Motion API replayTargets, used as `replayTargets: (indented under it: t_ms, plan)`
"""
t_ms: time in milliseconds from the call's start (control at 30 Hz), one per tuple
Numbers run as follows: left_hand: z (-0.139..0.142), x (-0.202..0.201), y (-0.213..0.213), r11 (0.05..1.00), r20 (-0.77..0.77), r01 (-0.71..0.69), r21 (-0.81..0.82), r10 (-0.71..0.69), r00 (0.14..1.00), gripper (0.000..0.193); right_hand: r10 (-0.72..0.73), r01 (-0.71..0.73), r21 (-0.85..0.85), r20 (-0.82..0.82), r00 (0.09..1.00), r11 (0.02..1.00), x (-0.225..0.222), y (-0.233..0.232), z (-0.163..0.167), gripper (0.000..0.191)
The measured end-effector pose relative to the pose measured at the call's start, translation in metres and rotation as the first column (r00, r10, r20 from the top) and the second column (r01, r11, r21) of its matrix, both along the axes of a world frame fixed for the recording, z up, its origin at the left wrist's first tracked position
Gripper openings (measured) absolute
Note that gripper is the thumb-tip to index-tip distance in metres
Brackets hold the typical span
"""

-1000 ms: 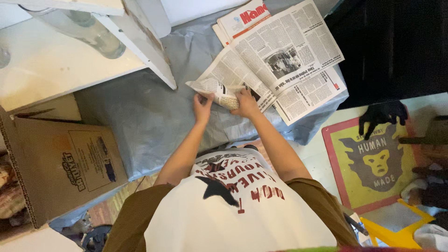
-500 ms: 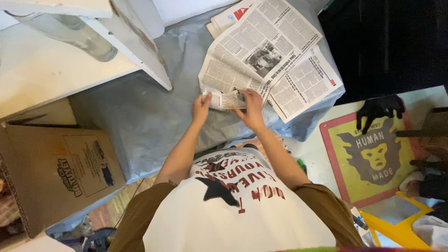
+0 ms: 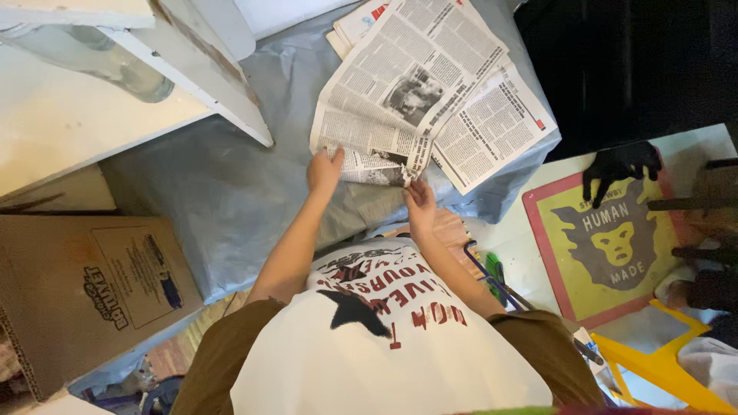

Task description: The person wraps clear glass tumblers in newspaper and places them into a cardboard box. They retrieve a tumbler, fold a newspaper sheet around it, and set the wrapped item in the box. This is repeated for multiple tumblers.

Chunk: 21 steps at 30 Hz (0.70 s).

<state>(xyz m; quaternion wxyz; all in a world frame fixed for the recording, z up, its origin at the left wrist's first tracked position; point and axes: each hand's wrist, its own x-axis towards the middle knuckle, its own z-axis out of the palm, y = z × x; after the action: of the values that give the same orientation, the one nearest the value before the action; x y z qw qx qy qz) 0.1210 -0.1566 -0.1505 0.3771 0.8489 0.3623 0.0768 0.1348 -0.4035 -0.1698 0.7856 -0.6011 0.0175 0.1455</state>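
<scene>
A bundle wrapped in newspaper (image 3: 373, 165) lies at the near edge of an open newspaper sheet (image 3: 407, 84) on a grey plastic sheet (image 3: 231, 200). My left hand (image 3: 324, 170) presses on the bundle's left end. My right hand (image 3: 420, 201) holds its right end, fingers curled on the paper. What is inside the wrap is hidden. More newspaper pages (image 3: 496, 127) lie fanned out under and to the right of the top sheet.
A white table (image 3: 84, 107) with a glass jar (image 3: 115, 65) stands at the left. A cardboard box (image 3: 84, 292) sits lower left. A yellow and red mat (image 3: 615, 246) with a black glove (image 3: 619, 165) lies right, beside a yellow frame (image 3: 661, 365).
The bundle has come down from the air onto the sheet's near edge. Both hands followed it down and now rest at its two ends. The view shifted slightly.
</scene>
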Motion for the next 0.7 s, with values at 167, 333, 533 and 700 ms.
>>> replayTargets:
  t_ms: [167,333,533,700]
  plan:
    - [0.011,0.005,0.0,1.0,-0.245,0.007,0.029,0.0,0.97,0.061,0.102,-0.088,-0.057,0.359,0.928,0.995,-0.003,0.016,0.008,0.067]
    - [0.022,0.007,0.006,0.999,-0.365,0.011,-0.04,-0.025,0.931,0.062,0.322,-0.031,-0.507,0.498,0.806,0.861,0.001,0.02,0.025,0.089]
    - [0.022,0.012,0.017,0.995,-0.416,0.025,-0.094,-0.062,0.907,0.055,0.405,0.014,-0.646,0.495,0.769,0.763,0.017,0.027,0.032,0.084]
    - [0.014,-0.003,0.007,0.992,-0.199,0.001,-0.124,-0.026,0.98,0.058,0.555,-0.08,-0.745,0.416,0.72,0.662,0.053,0.029,0.029,0.075]
